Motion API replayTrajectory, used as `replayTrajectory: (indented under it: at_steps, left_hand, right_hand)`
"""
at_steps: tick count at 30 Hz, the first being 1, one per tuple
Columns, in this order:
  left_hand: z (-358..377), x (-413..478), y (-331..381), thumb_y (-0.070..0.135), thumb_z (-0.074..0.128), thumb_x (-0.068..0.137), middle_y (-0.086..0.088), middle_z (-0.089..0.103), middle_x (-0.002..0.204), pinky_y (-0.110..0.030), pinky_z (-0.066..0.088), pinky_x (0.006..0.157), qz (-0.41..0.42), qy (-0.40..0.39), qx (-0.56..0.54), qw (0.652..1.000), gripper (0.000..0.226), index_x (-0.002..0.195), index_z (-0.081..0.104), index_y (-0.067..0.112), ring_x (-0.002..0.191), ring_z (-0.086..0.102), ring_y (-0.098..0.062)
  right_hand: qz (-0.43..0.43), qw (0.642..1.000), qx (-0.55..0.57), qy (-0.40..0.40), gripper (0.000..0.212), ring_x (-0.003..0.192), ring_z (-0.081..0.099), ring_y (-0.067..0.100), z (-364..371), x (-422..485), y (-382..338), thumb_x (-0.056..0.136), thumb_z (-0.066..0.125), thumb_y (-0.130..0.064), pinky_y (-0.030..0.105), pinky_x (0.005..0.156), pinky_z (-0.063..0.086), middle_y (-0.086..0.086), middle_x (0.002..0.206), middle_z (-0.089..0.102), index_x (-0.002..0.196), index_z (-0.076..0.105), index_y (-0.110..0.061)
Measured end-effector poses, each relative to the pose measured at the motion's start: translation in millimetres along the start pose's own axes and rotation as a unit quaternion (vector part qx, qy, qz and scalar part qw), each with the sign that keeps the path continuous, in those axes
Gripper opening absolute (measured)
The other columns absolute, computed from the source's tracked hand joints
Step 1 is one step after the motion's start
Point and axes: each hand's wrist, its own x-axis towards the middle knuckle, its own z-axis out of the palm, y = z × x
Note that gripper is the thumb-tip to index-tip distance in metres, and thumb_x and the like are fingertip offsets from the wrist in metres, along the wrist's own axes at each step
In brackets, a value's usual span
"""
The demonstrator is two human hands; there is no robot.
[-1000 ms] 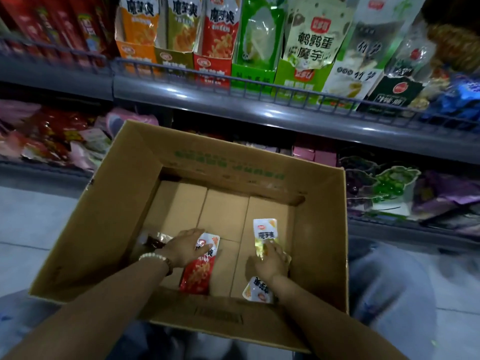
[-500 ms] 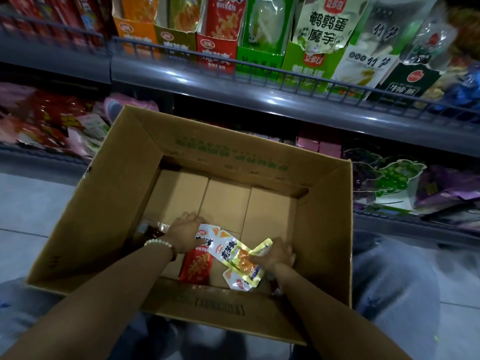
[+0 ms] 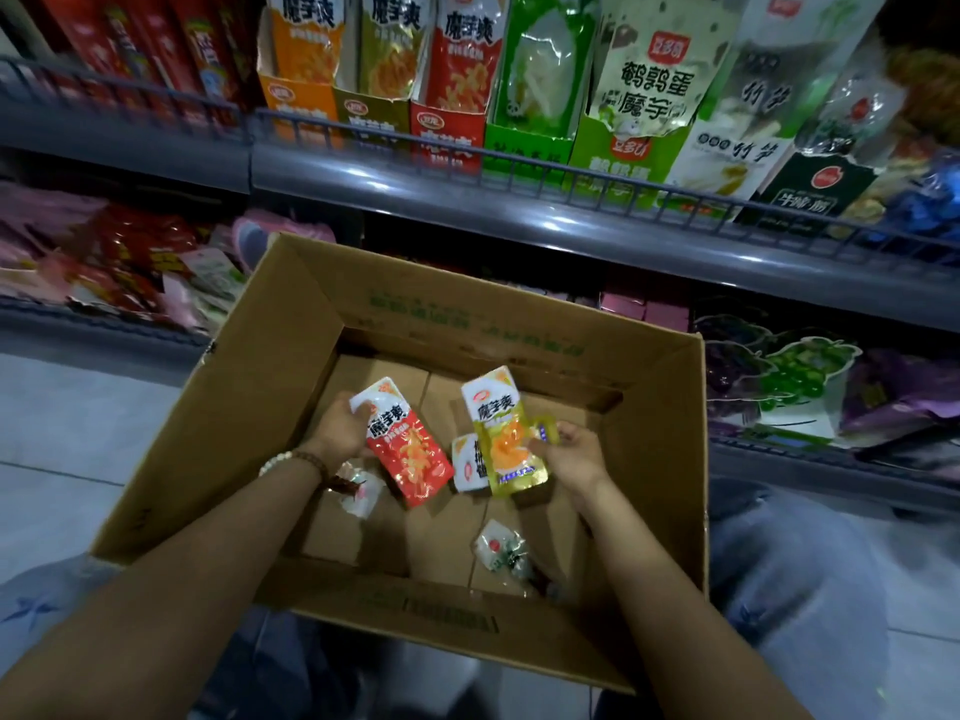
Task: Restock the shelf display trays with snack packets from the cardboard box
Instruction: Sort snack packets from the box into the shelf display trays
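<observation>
Dim aisle, wide-angle view bowed at the edges.
Light comes from above: glare streaks the grey shelf edge (image 3: 519, 210); the cardboard box (image 3: 291, 356) holds shadow inside, the lower shelf (image 3: 93, 322) sits murky, frame corners blur.

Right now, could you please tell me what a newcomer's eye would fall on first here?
The red packet in the left hand and the yellow packet in the right hand, both held up inside the cardboard box at centre. Above, bright display trays of packets line the top shelf.
</observation>
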Motion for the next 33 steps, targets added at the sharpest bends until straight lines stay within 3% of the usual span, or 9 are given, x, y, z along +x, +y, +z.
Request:
replayTrajectory:
  at_steps: [2, 5, 11, 16, 19, 24, 28, 30, 33]
  left_hand:
    - [-1.3, -1.2, 10.0, 0.011, 0.036, 0.102, -0.033, 0.053, 0.111, -0.029, 0.055, 0.044, -0.031, -0.014, -0.031, 0.999, 0.026, 0.117, 0.042, -0.009, 0.102, 0.058, -0.046]
    - [-4.6, -9.7, 28.4, 0.012, 0.034, 0.102, -0.028, 0.053, 0.112, -0.044, 0.056, 0.07, -0.06, -0.017, -0.054, 0.997, 0.021, 0.115, 0.039, -0.004, 0.097, 0.058, -0.038]
    - [-21.1, -16.6, 66.6, 0.018, 0.037, 0.101, -0.026, 0.057, 0.107, -0.033, 0.057, 0.045, 0.004, -0.018, 0.007, 1.0, 0.025, 0.114, 0.037, -0.003, 0.088, 0.063, -0.035]
    - [-25.2, -38.8, 92.4, 0.016, 0.039, 0.101, -0.018, 0.058, 0.088, -0.028, 0.055, 0.042, 0.033, -0.024, -0.055, 0.998, 0.012, 0.095, 0.04, 0.006, 0.068, 0.06, -0.023]
    - [-14.9, -56.6, 102.0, 0.015, 0.038, 0.101, -0.014, 0.062, 0.088, -0.027, 0.058, 0.05, 0.016, -0.078, -0.14, 0.987, 0.011, 0.098, 0.045, 0.008, 0.074, 0.063, -0.023]
    - [5.0, -75.7, 113.6, 0.017, 0.04, 0.101, -0.012, 0.066, 0.09, -0.029, 0.059, 0.059, -0.016, -0.12, -0.267, 0.956, 0.013, 0.101, 0.052, 0.011, 0.08, 0.065, -0.024]
    - [12.7, -89.6, 117.0, 0.023, 0.037, 0.102, -0.01, 0.065, 0.09, -0.034, 0.051, 0.071, -0.03, -0.12, -0.311, 0.942, 0.018, 0.104, 0.05, 0.01, 0.081, 0.062, -0.022]
    - [16.9, -98.5, 118.0, 0.029, 0.036, 0.102, -0.009, 0.066, 0.095, -0.032, 0.048, 0.075, -0.025, -0.146, -0.334, 0.931, 0.027, 0.111, 0.052, 0.01, 0.085, 0.063, -0.02]
    - [23.9, -111.1, 114.5, 0.028, 0.043, 0.099, -0.007, 0.071, 0.106, -0.032, 0.052, 0.08, 0.031, -0.193, -0.327, 0.924, 0.029, 0.117, 0.058, 0.012, 0.096, 0.068, -0.019]
  right_hand:
    - [0.014, 0.999, 0.045, -0.021, 0.018, 0.053, 0.064, 0.006, -2.5, -8.4, -12.6, 0.079, 0.066, 0.009, 0.015, 0.051, 0.05, 0.016, 0.091, 0.066, 0.095, 0.064, 0.0]
    - [0.024, 0.998, 0.048, -0.037, 0.023, 0.06, 0.062, 0.01, -7.4, -19.2, -26.3, 0.081, 0.065, 0.007, 0.015, 0.05, 0.051, 0.018, 0.103, 0.066, 0.104, 0.063, 0.001]
    - [-0.033, 0.997, 0.042, -0.055, 0.022, 0.065, 0.064, 0.011, -22.0, -34.2, -56.1, 0.082, 0.064, 0.006, 0.02, 0.057, 0.054, 0.018, 0.107, 0.068, 0.101, 0.062, -0.006]
    - [-0.034, 0.976, 0.213, -0.037, 0.033, 0.097, 0.064, 0.031, -32.1, -42.8, -71.2, 0.086, 0.059, 0.004, 0.039, 0.082, 0.054, 0.02, 0.117, 0.063, 0.117, 0.055, -0.004]
    - [-0.013, 0.952, 0.301, -0.061, 0.039, 0.086, 0.064, 0.023, -22.9, -50.4, -78.0, 0.088, 0.056, 0.006, 0.028, 0.065, 0.058, 0.017, 0.117, 0.061, 0.124, 0.051, -0.008]
    - [-0.045, 0.972, 0.229, -0.027, 0.037, 0.076, 0.064, 0.011, -5.1, -66.2, -81.8, 0.086, 0.062, 0.001, 0.015, 0.051, 0.052, 0.002, 0.097, 0.066, 0.118, 0.054, -0.015]
    - [-0.083, 0.979, 0.185, -0.006, 0.031, 0.072, 0.057, 0.003, 5.3, -75.4, -83.7, 0.088, 0.061, -0.004, 0.005, 0.044, 0.041, 0.003, 0.099, 0.062, 0.116, 0.054, -0.014]
    - [-0.099, 0.978, 0.183, -0.011, 0.028, 0.072, 0.06, 0.006, 12.5, -83.0, -85.7, 0.087, 0.062, -0.005, 0.008, 0.05, 0.046, 0.001, 0.095, 0.064, 0.113, 0.055, -0.014]
    - [-0.111, 0.975, 0.189, -0.024, 0.023, 0.082, 0.066, 0.02, 29.0, -92.2, -84.9, 0.086, 0.064, -0.006, 0.029, 0.07, 0.054, 0.008, 0.1, 0.067, 0.106, 0.055, -0.014]
